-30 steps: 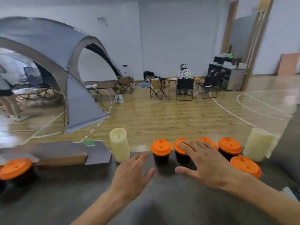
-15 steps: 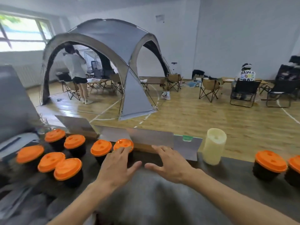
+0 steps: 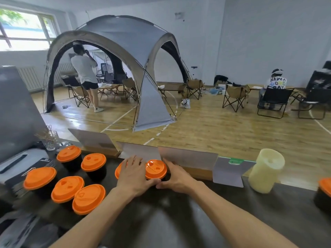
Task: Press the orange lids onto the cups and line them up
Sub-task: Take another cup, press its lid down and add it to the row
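Observation:
Black cups with orange lids stand on the dark counter [image 3: 179, 212]. One orange-lidded cup [image 3: 155, 169] sits at the centre between my hands. My left hand [image 3: 133, 176] wraps its left side, with the thumb across the front. My right hand [image 3: 177, 178] curls round its right side, and the two thumbs meet in front. A neighbouring cup [image 3: 118, 170] is mostly hidden under my left hand. Several more lidded cups [image 3: 67, 188] cluster at the left. Another lidded cup [image 3: 325, 188] stands at the right edge.
Upright grey sign holders [image 3: 186, 156] on wooden bases line the counter's far edge just behind my hands. A cream pillar candle [image 3: 266, 170] stands to the right. A glass vase [image 3: 49, 140] and a grey box [image 3: 16, 163] sit at the far left.
My view has swung left, away from the row of cups on the right. Both hands have reached forward and closed in round the centre cup.

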{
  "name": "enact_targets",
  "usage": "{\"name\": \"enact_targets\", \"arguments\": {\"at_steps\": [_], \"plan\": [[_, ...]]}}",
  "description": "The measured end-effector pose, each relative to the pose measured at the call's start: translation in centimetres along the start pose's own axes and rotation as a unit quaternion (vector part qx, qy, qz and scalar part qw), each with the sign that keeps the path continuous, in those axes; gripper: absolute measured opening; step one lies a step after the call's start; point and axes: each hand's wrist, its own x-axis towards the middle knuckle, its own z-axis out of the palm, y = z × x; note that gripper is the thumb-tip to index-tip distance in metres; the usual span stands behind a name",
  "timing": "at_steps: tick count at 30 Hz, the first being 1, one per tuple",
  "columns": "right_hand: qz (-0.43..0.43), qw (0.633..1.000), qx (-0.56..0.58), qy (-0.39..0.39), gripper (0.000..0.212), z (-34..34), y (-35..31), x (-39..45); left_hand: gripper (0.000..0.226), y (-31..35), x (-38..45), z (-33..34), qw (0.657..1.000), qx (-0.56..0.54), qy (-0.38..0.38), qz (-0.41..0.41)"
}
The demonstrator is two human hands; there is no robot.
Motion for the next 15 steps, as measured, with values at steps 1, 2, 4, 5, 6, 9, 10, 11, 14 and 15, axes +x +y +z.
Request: {"name": "enact_targets", "arguments": {"at_steps": [1, 2, 4, 5, 6, 9, 10, 11, 14, 15], "plan": [[-0.005, 1.0, 0.006, 0.004, 0.103, 0.2, 0.2, 0.1, 0.093, 0.0, 0.1, 0.0, 1.0, 0.001, -0.004, -0.001], [-0.007, 1.0, 0.01, 0.011, 0.099, 0.3, 0.4, 0.2, 0.092, 0.0, 0.2, 0.1, 1.0, -0.001, -0.006, -0.001], [-0.007, 0.999, 0.019, 0.033, 0.094, 0.3, 0.8, -0.1, 0.089, 0.3, 0.0, 0.2, 1.0, -0.019, -0.003, -0.001], [-0.007, 0.999, 0.023, 0.045, 0.092, 0.1, 1.1, -0.5, 0.088, 0.6, -0.2, 0.3, 0.999, -0.033, 0.0, 0.001], [-0.011, 0.998, 0.028, 0.057, 0.09, 0.0, 1.4, -1.1, 0.088, 1.0, -0.4, 0.3, 0.999, -0.047, 0.005, 0.004], [-0.023, 0.995, 0.037, 0.095, 0.083, -0.8, 3.0, -4.3, 0.089, 3.4, -1.4, 0.5, 0.995, -0.092, 0.012, 0.025], [-0.022, 0.993, 0.035, 0.106, 0.082, -1.1, 3.8, -5.7, 0.089, 4.6, -1.7, 0.7, 0.992, -0.118, 0.006, 0.039], [-0.017, 0.992, 0.031, 0.119, 0.082, -1.6, 4.6, -7.3, 0.089, 5.9, -2.0, 0.8, 0.986, -0.157, -0.007, 0.057], [0.013, 0.986, 0.023, 0.166, 0.086, -3.4, 7.5, -12.2, 0.089, 10.5, -2.7, 1.4, 0.945, -0.304, -0.059, 0.102], [0.03, 0.983, 0.024, 0.179, 0.086, -4.1, 8.5, -13.9, 0.091, 12.2, -2.8, 1.6, 0.935, -0.327, -0.073, 0.118]]}}
